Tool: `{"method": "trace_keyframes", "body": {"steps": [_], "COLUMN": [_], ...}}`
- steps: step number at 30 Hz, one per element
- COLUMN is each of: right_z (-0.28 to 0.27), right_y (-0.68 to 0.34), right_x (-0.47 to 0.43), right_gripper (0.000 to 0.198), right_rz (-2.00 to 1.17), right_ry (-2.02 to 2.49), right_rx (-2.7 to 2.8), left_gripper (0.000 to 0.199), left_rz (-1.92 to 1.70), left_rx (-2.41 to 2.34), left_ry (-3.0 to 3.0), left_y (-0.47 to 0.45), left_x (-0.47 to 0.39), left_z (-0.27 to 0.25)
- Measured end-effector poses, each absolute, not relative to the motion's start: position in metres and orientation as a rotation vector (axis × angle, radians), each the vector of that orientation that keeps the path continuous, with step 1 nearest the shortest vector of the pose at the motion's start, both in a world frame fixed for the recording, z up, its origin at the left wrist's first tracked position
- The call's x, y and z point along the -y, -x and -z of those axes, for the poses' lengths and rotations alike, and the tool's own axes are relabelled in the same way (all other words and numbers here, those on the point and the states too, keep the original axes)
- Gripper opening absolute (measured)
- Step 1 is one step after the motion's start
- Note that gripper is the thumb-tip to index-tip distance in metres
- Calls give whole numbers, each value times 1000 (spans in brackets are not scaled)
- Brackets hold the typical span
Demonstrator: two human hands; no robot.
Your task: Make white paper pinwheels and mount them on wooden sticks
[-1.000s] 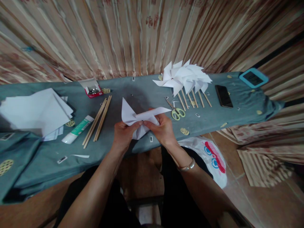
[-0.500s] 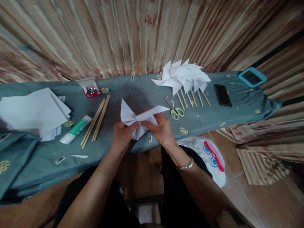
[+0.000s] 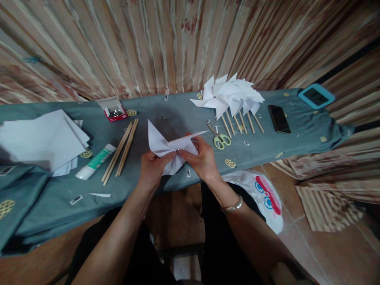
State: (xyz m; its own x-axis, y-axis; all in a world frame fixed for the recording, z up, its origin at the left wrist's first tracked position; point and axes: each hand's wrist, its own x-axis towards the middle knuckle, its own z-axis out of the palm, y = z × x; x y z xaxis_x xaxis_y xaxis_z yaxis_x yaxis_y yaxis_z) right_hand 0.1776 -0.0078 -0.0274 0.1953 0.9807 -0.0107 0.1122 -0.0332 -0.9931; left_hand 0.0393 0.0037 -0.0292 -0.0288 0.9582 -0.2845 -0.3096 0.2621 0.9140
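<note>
White paper, folded into a pinwheel (image 3: 158, 142), is in your 2 hands, above the near edge of the surface (image 3: 142, 105), around the middle of its length. Your left hand (image 3: 152, 166) grips the paper from its left side, and your right hand (image 3: 203, 158) grips it from the right; the 2 thumbs meet close to a small metal pin (image 3: 177, 150) at the centre. The step seems to be the fastening of the folded blades at this pin. The next move, in my judgement, calls for firm holding at the centre, so that the blades do not spring open, and then for 1 of the wooden sticks (image 3: 120, 152), which lie left of you between the far and near edges. Whether a stick is already behind the paper, I cannot tell.
</note>
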Motion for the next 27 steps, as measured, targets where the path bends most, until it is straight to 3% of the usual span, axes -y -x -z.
{"method": "trace_keyframes", "body": {"steps": [27], "right_z": [25], "right_y": [-175], "right_x": [8], "right_gripper": [51], "right_rz": [-1203], "right_ry": [1299], "right_rx": [1020], "left_gripper": [28], "left_rz": [-1090], "left_rx": [-1165], "left_ry": [-742], "left_y": [-31], "left_x": [0], "left_z": [26]}}
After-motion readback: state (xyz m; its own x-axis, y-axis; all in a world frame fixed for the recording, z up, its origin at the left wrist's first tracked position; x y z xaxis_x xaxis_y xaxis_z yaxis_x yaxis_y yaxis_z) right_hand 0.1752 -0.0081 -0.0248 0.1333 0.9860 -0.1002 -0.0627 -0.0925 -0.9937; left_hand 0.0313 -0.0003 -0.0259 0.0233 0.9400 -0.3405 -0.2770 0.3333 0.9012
